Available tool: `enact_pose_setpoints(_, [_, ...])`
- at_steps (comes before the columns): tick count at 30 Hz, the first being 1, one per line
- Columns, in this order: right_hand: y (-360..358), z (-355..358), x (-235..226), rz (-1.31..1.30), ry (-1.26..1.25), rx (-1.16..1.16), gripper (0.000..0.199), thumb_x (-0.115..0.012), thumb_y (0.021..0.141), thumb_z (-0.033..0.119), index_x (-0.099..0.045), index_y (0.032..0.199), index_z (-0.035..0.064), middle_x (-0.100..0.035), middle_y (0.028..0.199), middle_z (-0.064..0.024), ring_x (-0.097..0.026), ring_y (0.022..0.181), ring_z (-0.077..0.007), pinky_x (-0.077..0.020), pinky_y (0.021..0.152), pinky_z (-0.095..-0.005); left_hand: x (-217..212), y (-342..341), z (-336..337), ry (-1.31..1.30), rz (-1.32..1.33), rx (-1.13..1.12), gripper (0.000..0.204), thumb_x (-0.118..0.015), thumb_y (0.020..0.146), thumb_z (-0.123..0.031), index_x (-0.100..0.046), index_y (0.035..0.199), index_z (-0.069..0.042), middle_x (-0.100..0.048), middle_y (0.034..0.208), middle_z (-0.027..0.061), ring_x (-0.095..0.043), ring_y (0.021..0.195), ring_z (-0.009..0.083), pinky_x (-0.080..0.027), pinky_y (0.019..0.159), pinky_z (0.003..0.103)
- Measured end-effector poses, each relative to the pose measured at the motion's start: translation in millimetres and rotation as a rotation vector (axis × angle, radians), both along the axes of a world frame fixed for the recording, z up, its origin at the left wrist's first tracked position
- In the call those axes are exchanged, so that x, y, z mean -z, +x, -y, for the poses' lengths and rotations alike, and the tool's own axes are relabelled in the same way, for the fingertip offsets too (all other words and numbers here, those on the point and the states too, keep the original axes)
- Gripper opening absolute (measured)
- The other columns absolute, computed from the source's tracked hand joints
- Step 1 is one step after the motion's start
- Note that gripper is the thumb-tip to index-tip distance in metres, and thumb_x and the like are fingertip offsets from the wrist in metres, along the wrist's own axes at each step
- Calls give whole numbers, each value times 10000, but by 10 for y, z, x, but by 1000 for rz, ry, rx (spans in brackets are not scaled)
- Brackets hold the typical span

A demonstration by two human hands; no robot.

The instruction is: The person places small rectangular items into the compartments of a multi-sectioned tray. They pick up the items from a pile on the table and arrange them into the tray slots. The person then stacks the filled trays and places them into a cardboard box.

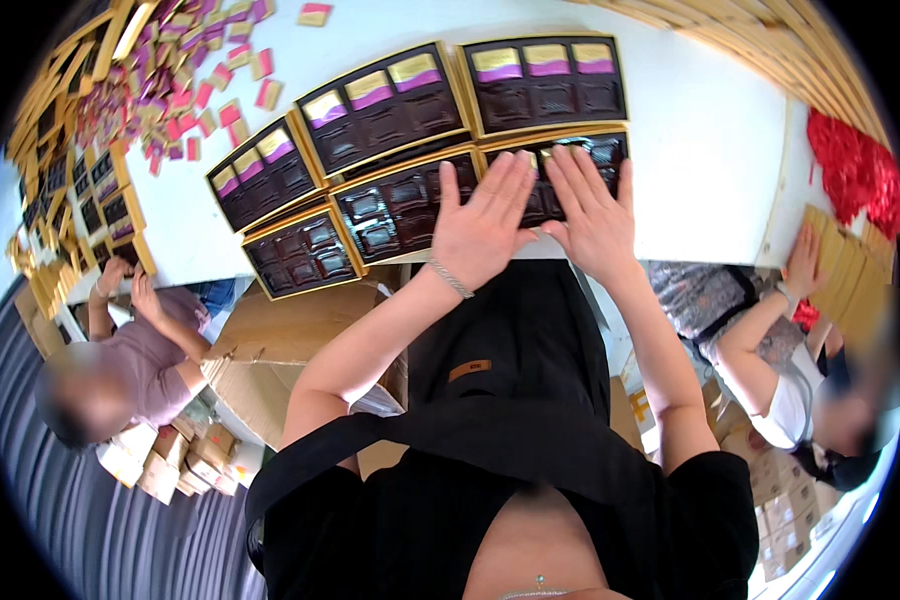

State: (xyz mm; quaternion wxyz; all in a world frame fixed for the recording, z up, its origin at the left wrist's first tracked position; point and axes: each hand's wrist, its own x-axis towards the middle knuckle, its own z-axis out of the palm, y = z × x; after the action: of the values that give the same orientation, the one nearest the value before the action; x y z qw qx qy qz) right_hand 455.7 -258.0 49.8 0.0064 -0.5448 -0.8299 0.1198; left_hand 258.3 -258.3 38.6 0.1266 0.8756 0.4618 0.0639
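Observation:
My left hand [482,222] and my right hand [600,218] lie with fingers stretched out over the near-right gold-edged box [545,208], which has a dark brown compartment tray. Their fingertips meet the far part of that tray, where a bit of gold shows between them; the rest beneath is hidden. Beside my left hand is the near-middle box [395,208], its brown compartments showing. Farther back, the far-right box [545,98] and the far-middle box [390,115] each hold three flat gold-and-purple wrapped pieces in their back row.
At the left stand another box with wrapped pieces [262,172] and a brown-tray box [302,254]. Loose wrapped pieces [185,85] are heaped at far left. A cardboard carton [290,335] stands below the table edge. Co-workers sit left [155,330] and right [770,370], near red shiny material [850,165].

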Motion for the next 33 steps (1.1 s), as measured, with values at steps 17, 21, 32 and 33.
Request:
enact_pose_setpoints(17, [-2506, -3071, 403, -563, 409, -369, 191, -613, 891, 103, -646, 1063, 29, -676, 968, -126, -641, 842, -306, -517, 770, -391, 249, -2728, -2602, 259, 86, -749, 342, -714, 828, -308, -703, 1083, -81, -713, 1030, 100, -682, 954, 248, -531, 852, 387])
enact_pose_setpoints(21, [-2931, -3367, 870, -470, 440, -359, 106, -602, 814, 47, -660, 901, 30, -675, 870, -182, -639, 820, -404, -517, 792, -483, 440, -2587, -2849, 57, -6, -761, 449, -746, 784, -225, -634, 1195, -84, -674, 1107, 111, -621, 1056, 253, -496, 909, 365])
enact_pose_setpoints(32, [-1646, -2812, 37, -1151, -582, 49, 184, -563, 944, 75, -670, 1063, -19, -679, 842, -37, -610, 753, -93, -500, 696, -243, 15, -2445, -2182, -200, 830, -708, 213, -712, 849, -162, -735, 1032, -56, -738, 870, 51, -682, 773, 120, -534, 674, 258])
enact_pose_setpoints(33, [-1401, -2523, -361, -995, -513, 52, 208, -565, 938, 68, -650, 1105, -23, -686, 871, -61, -625, 776, -130, -510, 725, -267, -260, -2202, -1834, -274, 928, -704, 162, -698, 859, -151, -745, 991, -69, -742, 868, 36, -683, 750, 115, -528, 646, 250])
